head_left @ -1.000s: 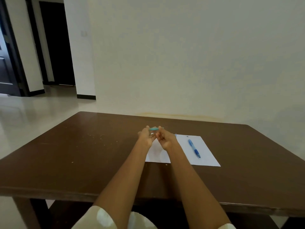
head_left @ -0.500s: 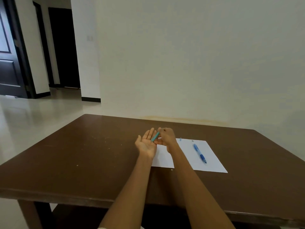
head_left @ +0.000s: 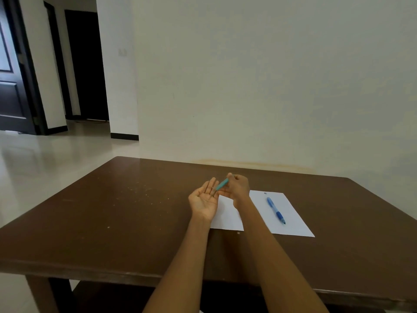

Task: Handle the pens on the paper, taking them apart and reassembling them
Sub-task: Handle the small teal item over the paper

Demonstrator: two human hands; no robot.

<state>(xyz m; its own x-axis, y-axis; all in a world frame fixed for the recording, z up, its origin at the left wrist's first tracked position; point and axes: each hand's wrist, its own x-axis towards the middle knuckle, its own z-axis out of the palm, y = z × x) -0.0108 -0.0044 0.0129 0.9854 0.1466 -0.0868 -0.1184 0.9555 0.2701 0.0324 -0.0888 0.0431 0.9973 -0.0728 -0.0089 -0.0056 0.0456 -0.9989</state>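
Observation:
My right hand (head_left: 238, 188) pinches a teal pen barrel (head_left: 222, 184), tilted with its lower end pointing down at my left palm. My left hand (head_left: 204, 201) is held flat, palm up, fingers apart, just under that end; a thin dark piece lies near its fingers, too small to name. A white sheet of paper (head_left: 291, 219) lies on the brown table (head_left: 112, 218), partly hidden by my right forearm. A blue pen (head_left: 275, 210) rests whole on the sheet, to the right of my hands. A tiny part (head_left: 265, 193) sits near the sheet's far edge.
A pale wall stands just behind the table's far edge. To the left lies shiny floor, with dark doorways (head_left: 88, 71) beyond it. Light specks dot the table's left half. A lower shelf shows under the table's near edge.
My hands came apart: the left one opened flat, palm up, and the right one tipped the teal barrel from level to slanted over it. The camera view tilted up a little.

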